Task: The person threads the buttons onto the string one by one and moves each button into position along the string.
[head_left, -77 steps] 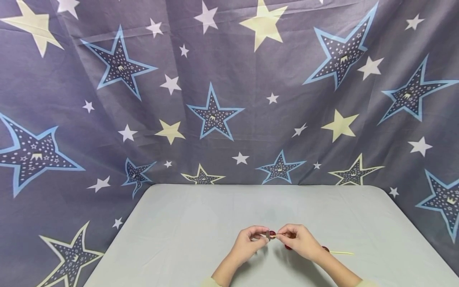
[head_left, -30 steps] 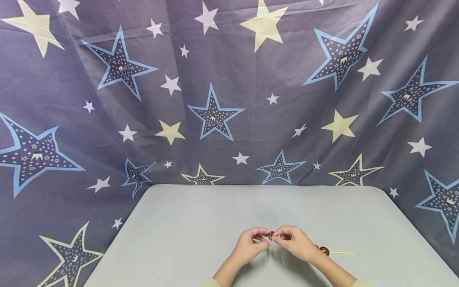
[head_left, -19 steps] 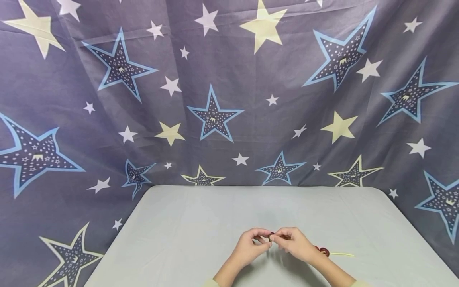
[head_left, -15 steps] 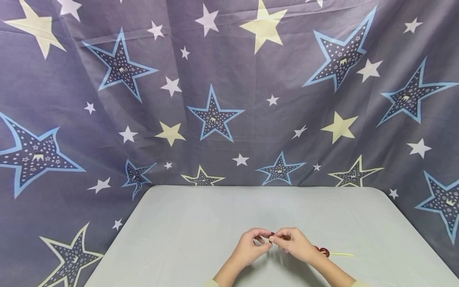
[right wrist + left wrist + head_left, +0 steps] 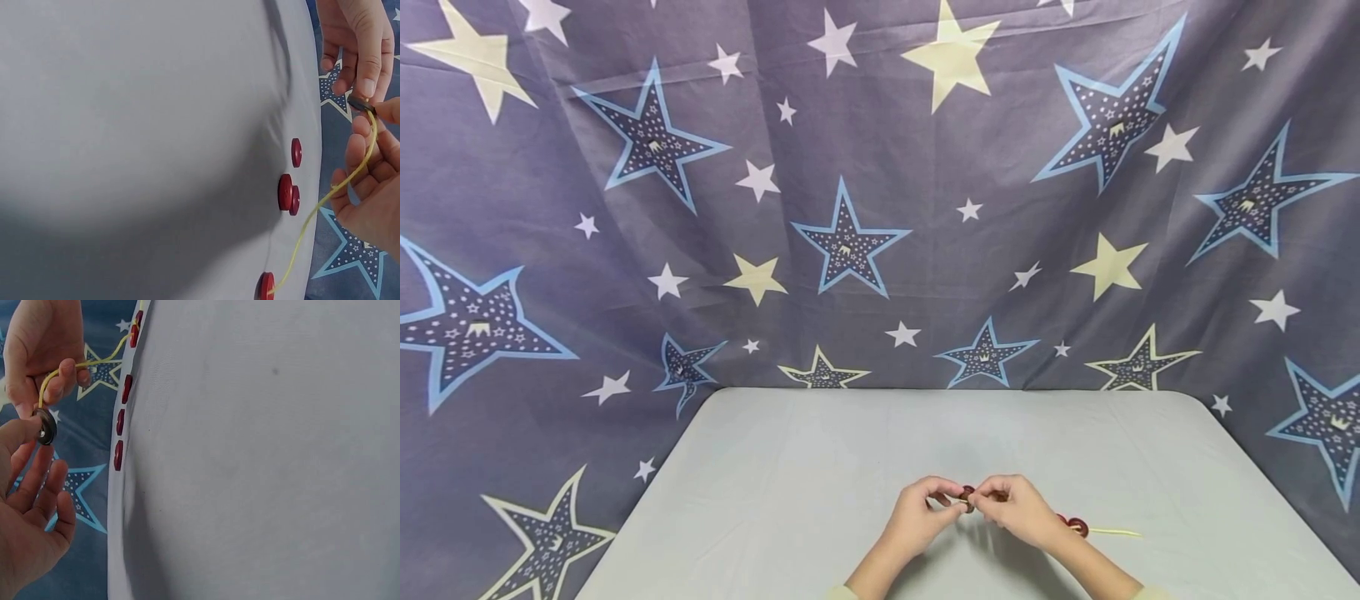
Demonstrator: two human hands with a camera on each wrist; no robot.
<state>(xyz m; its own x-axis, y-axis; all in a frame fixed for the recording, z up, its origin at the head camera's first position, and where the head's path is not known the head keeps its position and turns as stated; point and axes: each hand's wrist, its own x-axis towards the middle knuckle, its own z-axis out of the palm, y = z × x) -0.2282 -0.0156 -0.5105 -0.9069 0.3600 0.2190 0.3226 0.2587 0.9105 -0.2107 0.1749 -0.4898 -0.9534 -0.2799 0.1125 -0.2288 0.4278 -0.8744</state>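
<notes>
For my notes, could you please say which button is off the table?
The button held up between the left hand and right hand; the other buttons, all red, lie on the table.

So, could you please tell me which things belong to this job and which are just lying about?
Job: held button; string; red button on the string; probably the loose red buttons.
Just there: table; star cloth behind it.
</notes>
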